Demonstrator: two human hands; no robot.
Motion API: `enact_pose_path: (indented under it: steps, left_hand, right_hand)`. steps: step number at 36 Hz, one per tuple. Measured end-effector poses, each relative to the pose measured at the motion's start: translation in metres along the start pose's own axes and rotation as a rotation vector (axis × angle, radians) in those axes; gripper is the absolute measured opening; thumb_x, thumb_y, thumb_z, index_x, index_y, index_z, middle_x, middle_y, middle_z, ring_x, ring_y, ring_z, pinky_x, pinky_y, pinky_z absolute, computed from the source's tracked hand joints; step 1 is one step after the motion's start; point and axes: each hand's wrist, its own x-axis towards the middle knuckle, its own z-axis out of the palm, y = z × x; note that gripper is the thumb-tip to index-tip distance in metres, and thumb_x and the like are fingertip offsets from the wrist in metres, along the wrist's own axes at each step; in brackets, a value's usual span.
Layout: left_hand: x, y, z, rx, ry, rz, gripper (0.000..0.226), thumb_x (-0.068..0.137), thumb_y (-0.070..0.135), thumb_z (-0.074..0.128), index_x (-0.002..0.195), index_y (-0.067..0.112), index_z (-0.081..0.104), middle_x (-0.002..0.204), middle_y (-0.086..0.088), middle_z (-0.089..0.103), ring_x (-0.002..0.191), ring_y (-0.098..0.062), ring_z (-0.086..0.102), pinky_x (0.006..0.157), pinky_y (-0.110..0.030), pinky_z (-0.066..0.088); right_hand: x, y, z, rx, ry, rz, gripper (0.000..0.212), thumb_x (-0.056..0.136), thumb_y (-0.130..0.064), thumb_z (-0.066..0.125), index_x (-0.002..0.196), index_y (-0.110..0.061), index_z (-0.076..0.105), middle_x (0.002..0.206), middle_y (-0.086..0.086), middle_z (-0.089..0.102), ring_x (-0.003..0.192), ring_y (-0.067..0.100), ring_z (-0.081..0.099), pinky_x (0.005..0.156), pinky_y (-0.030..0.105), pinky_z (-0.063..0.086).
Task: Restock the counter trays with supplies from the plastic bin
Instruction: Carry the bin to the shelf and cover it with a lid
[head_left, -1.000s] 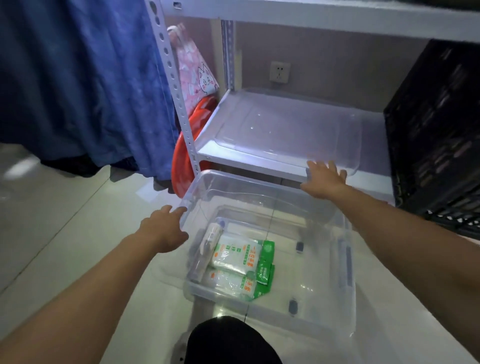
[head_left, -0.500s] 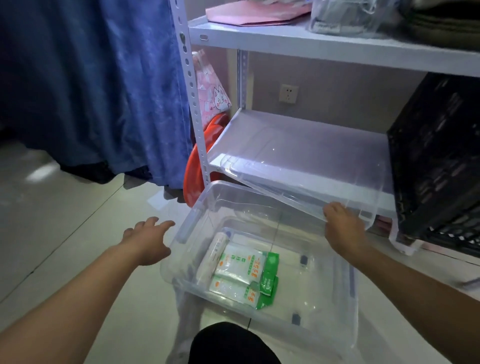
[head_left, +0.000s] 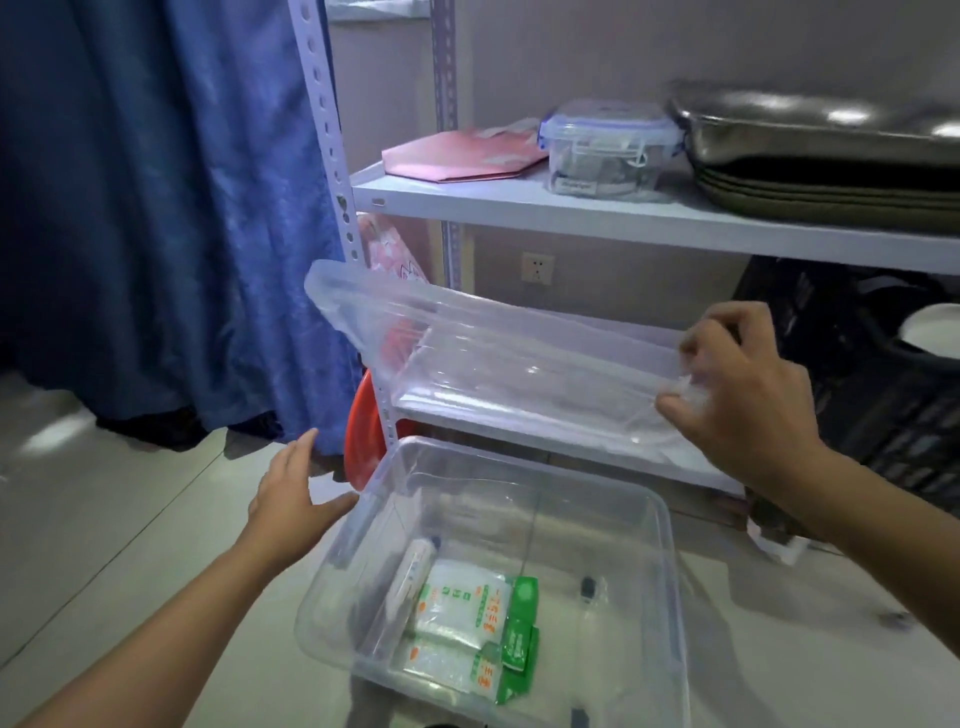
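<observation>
Clear plastic storage bin (head_left: 519, 525) sits open on the pale tiled floor (head_left: 130, 519), in front of the grey metal shelving rack (head_left: 623, 218). Right hand (head_left: 737, 400) pinches the near right edge of the clear plastic lid (head_left: 493, 358), holding it tilted in the air above the bin's far rim. Left hand (head_left: 291, 499) is open, fingers spread, just beside the bin's far left corner; I can't tell if it touches. Supplies lie along the bin's near left wall: white-and-green printed packets (head_left: 462, 613), small green packets (head_left: 519, 623), a white tube (head_left: 415, 564).

I judge this the opening stage: lid off, nothing taken out. No counter trays in view. Left to do: set lid down, lift supplies, carry and stock.
</observation>
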Motion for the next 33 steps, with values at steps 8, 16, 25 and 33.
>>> enact_pose_path:
  steps: [8,16,25,33]
  left_hand:
    - [0.011,0.002,-0.022,-0.746,0.061,-0.199,0.085,0.069,0.064,0.077,0.141,0.035,0.044,0.142,0.0,0.054,0.13,-0.024,0.052,0.109,-0.051,0.041]
    - [0.008,-0.013,0.0,-0.602,-0.297,-0.476,0.049,0.073,0.062,0.074,0.104,0.025,0.068,0.104,-0.017,0.068,0.09,-0.034,0.069,0.063,-0.045,0.061]
    - [-0.006,-0.029,0.033,-0.233,-0.465,-0.51,0.045,0.097,0.029,0.055,0.137,0.041,0.037,0.112,-0.008,0.058,0.092,-0.033,0.062,0.06,-0.038,0.055]
    - [-0.024,-0.035,0.056,0.65,-0.577,-0.098,0.077,0.096,0.03,0.045,0.158,0.035,-0.001,0.166,-0.007,0.009,0.15,-0.035,0.015,0.117,-0.051,0.028]
  right_hand:
    - [0.022,0.03,-0.022,0.104,0.168,0.01,0.048,0.086,-0.048,0.065,0.119,-0.013,0.067,0.112,0.013,0.061,0.094,0.029,0.06,0.066,0.039,0.051]
    - [0.001,0.071,0.058,0.155,-0.311,0.422,0.052,0.087,-0.05,0.064,0.13,-0.019,0.061,0.129,0.009,0.061,0.108,0.031,0.06,0.078,0.034,0.044]
    - [-0.057,0.078,0.165,0.227,-0.536,0.67,0.042,0.09,-0.043,0.064,0.129,-0.027,0.06,0.134,0.001,0.061,0.124,0.027,0.053,0.107,0.041,0.034]
    - [-0.107,0.016,0.231,0.09,-0.892,0.463,0.072,0.089,-0.067,0.042,0.152,-0.038,0.021,0.164,0.0,0.017,0.15,0.032,0.011,0.116,0.06,0.009]
